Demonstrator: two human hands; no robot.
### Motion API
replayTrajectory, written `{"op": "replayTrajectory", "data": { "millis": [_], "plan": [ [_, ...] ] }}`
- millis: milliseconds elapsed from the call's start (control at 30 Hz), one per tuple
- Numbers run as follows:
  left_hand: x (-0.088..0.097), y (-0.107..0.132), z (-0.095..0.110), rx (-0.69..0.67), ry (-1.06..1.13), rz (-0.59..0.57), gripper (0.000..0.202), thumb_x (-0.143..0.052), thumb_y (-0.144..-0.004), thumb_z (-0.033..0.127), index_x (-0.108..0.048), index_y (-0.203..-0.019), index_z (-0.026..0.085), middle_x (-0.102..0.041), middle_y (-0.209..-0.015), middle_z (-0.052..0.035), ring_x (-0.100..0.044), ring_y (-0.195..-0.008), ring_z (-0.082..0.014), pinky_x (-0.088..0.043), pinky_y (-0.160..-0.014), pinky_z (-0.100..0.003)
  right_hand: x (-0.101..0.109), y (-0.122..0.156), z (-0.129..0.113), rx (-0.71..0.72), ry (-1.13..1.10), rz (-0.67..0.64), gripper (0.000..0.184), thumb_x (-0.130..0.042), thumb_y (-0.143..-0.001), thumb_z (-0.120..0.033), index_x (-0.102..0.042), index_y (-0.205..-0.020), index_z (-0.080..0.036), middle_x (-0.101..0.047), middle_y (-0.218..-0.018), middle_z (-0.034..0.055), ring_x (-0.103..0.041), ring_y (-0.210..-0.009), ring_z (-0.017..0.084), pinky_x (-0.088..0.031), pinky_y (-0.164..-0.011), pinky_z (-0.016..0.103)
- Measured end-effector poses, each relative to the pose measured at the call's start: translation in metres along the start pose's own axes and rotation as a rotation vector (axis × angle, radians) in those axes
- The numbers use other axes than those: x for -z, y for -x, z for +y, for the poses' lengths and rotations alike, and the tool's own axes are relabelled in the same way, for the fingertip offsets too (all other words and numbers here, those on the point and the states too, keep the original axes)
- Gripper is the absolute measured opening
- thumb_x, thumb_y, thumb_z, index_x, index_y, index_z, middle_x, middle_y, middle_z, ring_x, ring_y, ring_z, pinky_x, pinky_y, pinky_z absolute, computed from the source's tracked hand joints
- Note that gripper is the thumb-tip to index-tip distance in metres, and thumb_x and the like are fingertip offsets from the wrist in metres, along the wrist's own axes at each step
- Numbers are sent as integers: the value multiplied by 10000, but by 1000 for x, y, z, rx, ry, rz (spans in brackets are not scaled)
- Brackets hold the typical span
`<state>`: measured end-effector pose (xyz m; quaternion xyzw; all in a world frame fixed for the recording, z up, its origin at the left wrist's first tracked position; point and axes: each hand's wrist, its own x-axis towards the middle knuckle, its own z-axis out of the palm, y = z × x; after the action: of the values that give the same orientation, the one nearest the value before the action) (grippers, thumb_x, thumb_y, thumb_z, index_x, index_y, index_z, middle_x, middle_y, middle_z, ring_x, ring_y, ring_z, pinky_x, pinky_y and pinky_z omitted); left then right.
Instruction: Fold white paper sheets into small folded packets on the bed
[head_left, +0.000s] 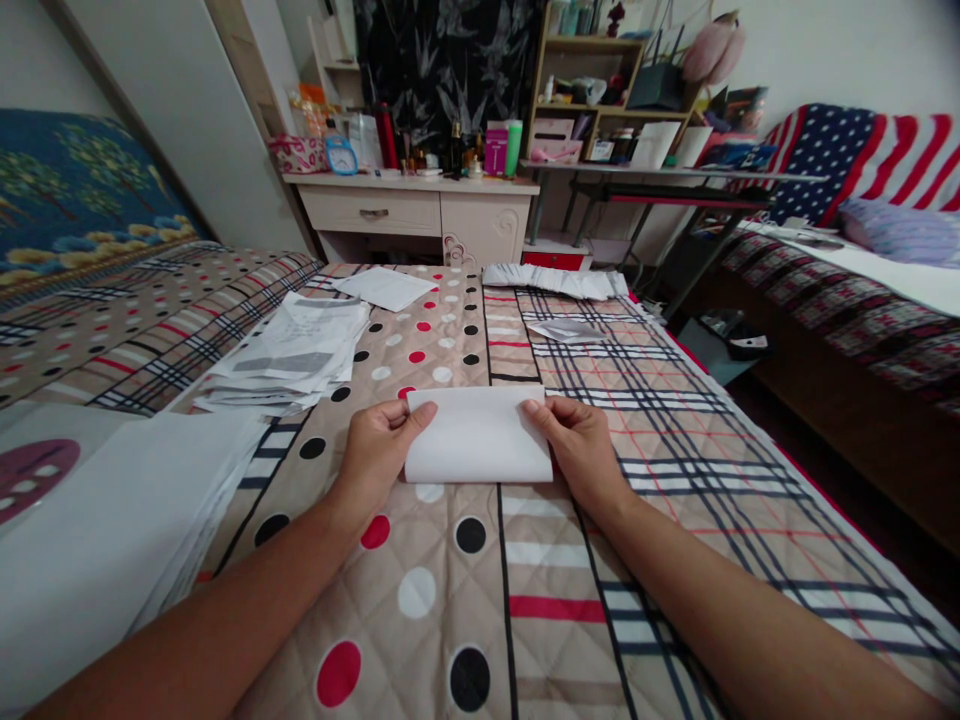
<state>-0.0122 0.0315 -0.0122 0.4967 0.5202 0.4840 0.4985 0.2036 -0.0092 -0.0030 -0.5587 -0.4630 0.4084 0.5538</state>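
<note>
Head camera showed, on the patterned bedspread, a white paper stack toward the near left corner and a printed pile farther toward the far edge. Next, well in from the right edge, the left hand and right hand pinched opposite sides of a white sheet, while rightward a white bundle lay along the far edge.

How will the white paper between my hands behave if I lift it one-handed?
The white paper is probably light, since it looks thin. The left hand and right hand each pinch one side, so an unsupported side would likely droop. Its near edge looks folded, so it may spring open.
</note>
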Motion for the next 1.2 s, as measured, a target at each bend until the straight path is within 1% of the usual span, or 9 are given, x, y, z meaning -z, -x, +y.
{"op": "replayTrajectory", "data": {
  "millis": [133, 233, 333, 567, 800, 1000, 1100, 1200],
  "plan": [
    [0, -1, 0, 7, -6, 23, 388, -769, -652, 478, -709, -768, 113, -658, -643, -19, -520, -516, -111, -343, -456, -203, -2, -1, -1, -6, -58, -18, 365, -752, -682, -485, -574, -640, -169, -524, -608, -14, -410, -549, 104, -305, -483, 232],
    [0, -1, -1, 4, -20, 28, 384, -764, -657, 472, -708, -768, 109, -658, -644, -23, -512, -513, -106, -335, -451, -199, -2, -1, -1, -13, -87, -19, 350, -766, -672, -468, -589, -661, -167, -547, -628, -9, -439, -563, 108, -331, -502, 232],
    [0, -1, -2, -1, -26, 22, 386, -756, -671, 476, -711, -786, 110, -666, -668, -27, -515, -526, -107, -334, -457, -198, -2, -2, 0, -11, -96, -21, 344, -768, -677, -459, -593, -663, -164, -543, -626, -10, -441, -564, 104, -329, -504, 229],
    [1, -1, -2, -5, -28, 15, 387, -758, -669, 489, -695, -750, 116, -633, -611, -7, -503, -499, -106, -318, -442, -205, -2, -1, 0, -30, -88, -17, 347, -757, -680, -470, -586, -655, -169, -540, -610, -12, -435, -545, 106, -324, -488, 234],
    [1, -1, -1, -27, -66, 17, 378, -757, -673, 486, -699, -745, 120, -632, -619, -8, -499, -506, -107, -315, -447, -207, -1, -1, 1, -24, -78, -30, 322, -738, -705, -441, -574, -634, -174, -510, -609, -12, -419, -559, 109, -304, -480, 232],
    [1, -2, -2, -63, -115, 28, 352, -751, -673, 479, -699, -713, 133, -635, -624, -12, -511, -527, -120, -322, -469, -215, 0, -2, 3, 21, 49, -11, 337, -692, -744, -443, -540, -602, -178, -454, -571, -23, -372, -537, 104, -263, -466, 243],
    [1, -2, 0, -104, -179, 46, 301, -749, -667, 438, -689, -664, 143, -618, -595, -9, -514, -541, -132, -328, -482, -222, 1, -4, 5, 81, 185, 4, 366, -662, -767, -428, -483, -558, -186, -405, -543, -32, -338, -522, 100, -232, -464, 253],
    [1, -3, 2, -160, -260, 58, 262, -759, -641, 393, -659, -584, 157, -585, -556, -1, -496, -539, -134, -297, -473, -226, 2, -7, 7, 151, 374, 26, 383, -639, -780, -405, -448, -527, -189, -365, -522, -39, -321, -518, 99, -225, -478, 260]
  ]
}}
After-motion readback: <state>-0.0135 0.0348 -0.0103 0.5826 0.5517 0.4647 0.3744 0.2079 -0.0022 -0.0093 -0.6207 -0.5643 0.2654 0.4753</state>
